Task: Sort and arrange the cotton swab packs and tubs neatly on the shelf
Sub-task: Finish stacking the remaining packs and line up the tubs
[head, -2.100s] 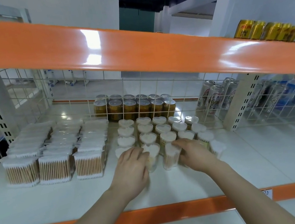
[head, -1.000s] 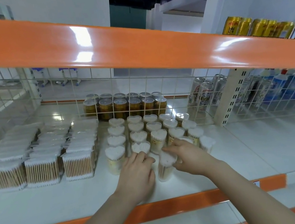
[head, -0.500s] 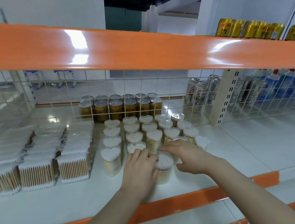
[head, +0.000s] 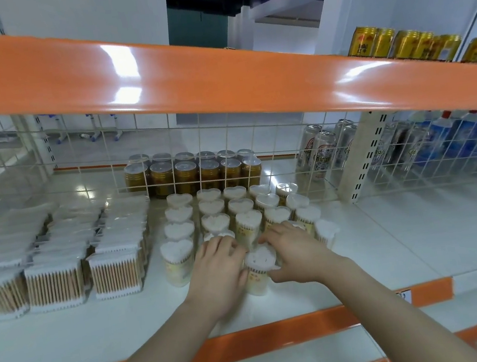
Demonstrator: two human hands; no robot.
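Behind a white wire grid (head: 227, 140), brown cans with silver lids (head: 192, 173) stood in two rows at twelve o'clock. Silver patterned cans (head: 322, 151) stood at one o'clock, with blue-and-white bottles (head: 462, 132) toward two. Gold cans (head: 403, 43) lined the orange-edged upper shelf (head: 219, 84) at two o'clock.

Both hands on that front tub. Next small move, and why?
Probably slide the front tub a little back, into line with the heart-lidded tubs behind. It stands forward of its column, nearer the shelf edge, while the left hand and right hand bracket it from either side. The swab packs to the left already sit in rows.
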